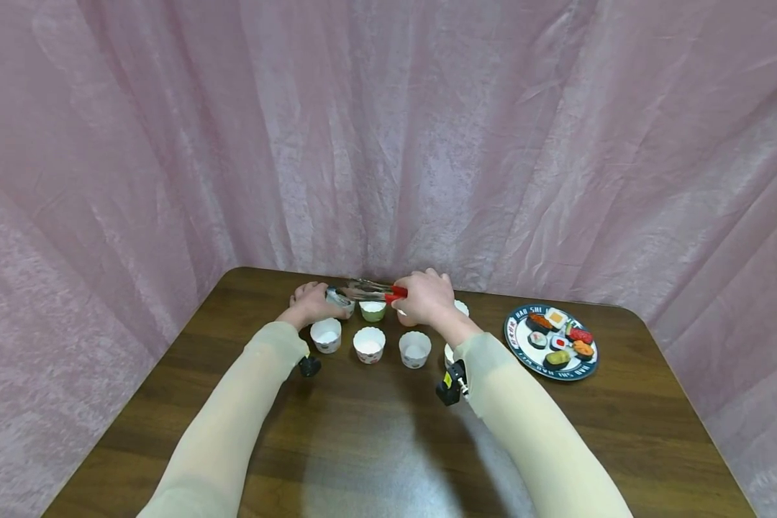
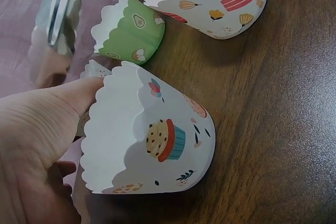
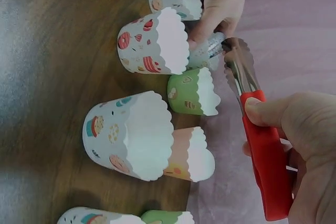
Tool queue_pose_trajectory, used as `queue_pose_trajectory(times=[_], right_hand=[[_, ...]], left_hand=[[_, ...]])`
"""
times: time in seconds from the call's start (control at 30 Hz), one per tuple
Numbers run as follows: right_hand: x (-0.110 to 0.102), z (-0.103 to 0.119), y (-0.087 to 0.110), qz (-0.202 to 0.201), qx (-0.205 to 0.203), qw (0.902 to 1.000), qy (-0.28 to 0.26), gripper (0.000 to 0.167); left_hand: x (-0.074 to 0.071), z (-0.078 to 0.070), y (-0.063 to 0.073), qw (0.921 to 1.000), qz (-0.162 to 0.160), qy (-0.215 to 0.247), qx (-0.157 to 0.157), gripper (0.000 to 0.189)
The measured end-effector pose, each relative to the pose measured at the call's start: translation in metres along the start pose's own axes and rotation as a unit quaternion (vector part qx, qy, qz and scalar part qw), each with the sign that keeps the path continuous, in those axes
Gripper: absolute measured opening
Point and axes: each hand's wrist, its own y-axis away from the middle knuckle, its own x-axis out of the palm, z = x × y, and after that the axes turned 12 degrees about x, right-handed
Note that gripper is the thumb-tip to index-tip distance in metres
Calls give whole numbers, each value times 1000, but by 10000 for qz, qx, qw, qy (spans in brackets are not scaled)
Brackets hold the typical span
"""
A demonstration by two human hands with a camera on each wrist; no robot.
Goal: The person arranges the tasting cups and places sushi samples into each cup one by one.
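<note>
My right hand (image 1: 426, 296) grips red-handled tongs (image 3: 265, 156) over the back row of paper baking cups. The metal ends of the tongs point left, close over the back-left cup (image 3: 205, 55). At that cup my left hand (image 1: 314, 303) pinches the side, its thumb against the wall and other fingers partly hidden. Next to it in the back row stand a green cup (image 1: 373, 311) and an orange cup (image 3: 181, 163). White patterned cups form the front row: a left one (image 2: 168, 135), a red-printed one (image 3: 142, 43) and another to the right (image 1: 415, 350).
A round plate (image 1: 518, 352) with a dark blue lettered rim stands at the right, bearing several toy-like sushi pieces (image 1: 557, 358). More cups sit partly hidden under my right forearm. A pink curtain (image 1: 388, 144) hangs behind the brown wooden table (image 1: 362, 446).
</note>
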Motion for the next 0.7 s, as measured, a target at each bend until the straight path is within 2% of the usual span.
queue_pose_trajectory(times=[0.13, 0.47, 0.7], right_hand=[[-5, -6, 1, -26, -31, 10000, -75, 40], [-20, -25, 12, -112, -146, 9996, -211, 45], [-26, -43, 20, -198, -113, 9989, -413, 46]], left_hand=[[-2, -2, 4, 10000, -27, -48, 2, 107], [-1, 8, -3, 10000, -25, -66, -48, 109], [-15, 7, 10, 9992, 61, 206, 332, 106]])
